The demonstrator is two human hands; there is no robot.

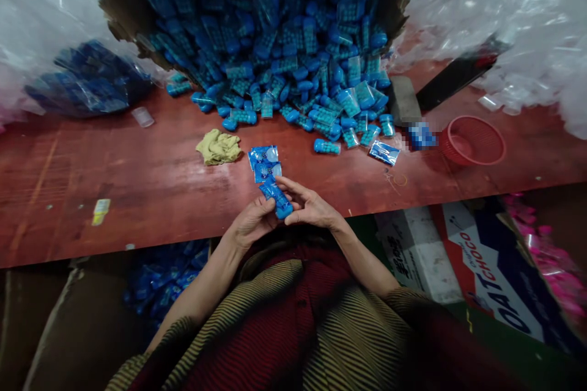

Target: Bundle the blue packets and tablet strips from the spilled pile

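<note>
My left hand (252, 220) and my right hand (309, 204) meet at the near edge of a red-brown table (137, 189). Both close on a small blue item in a clear plastic bag (277, 198). My right fingers lie over its top, and my left fingers curl under it. Just beyond it, two bagged blue items (263, 162) lie side by side on the table. A big heap of loose and bagged blue items (298, 55) spills from a tipped cardboard box at the back centre.
A crumpled yellow rag (219, 147) lies left of the bagged items. A small red basket (472, 140) stands to the right. Piles of clear plastic bags (509, 18) fill both back corners. A box of bagged blue items (160, 278) and a printed carton (486, 269) sit below the table edge.
</note>
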